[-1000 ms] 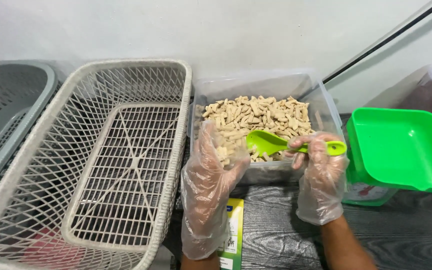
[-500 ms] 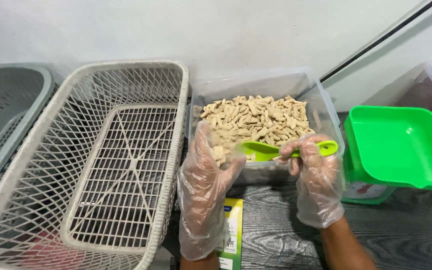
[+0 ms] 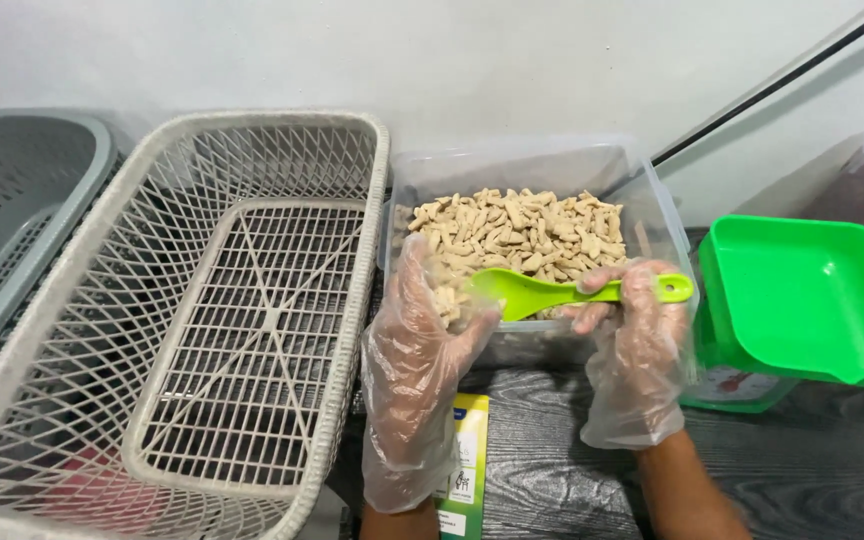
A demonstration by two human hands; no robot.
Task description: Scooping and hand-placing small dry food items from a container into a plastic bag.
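At the centre of the head view, a clear plastic tub (image 3: 642,190) holds a heap of small tan stick-shaped pieces (image 3: 517,232). Both hands wear loose clear plastic gloves. Reaching from six o'clock, the right hand (image 3: 635,345) closes its fingers around the handle of a lime-green scoop (image 3: 552,291), which lies level across the tub's near rim with its bowl pointing toward nine o'clock. Beside it the left hand (image 3: 414,360) is spread flat and empty, fingertips up against the tub's near-left corner and touching the scoop's bowl. Below that hand, a yellow-green packet (image 3: 464,455) lies on the dark wood-grain table (image 3: 552,470). Toward nine o'clock sits a white lattice basket (image 3: 352,300), with a grey basket (image 3: 92,170) beyond it. Off at three o'clock a bright green tray (image 3: 802,300) rests on a container.
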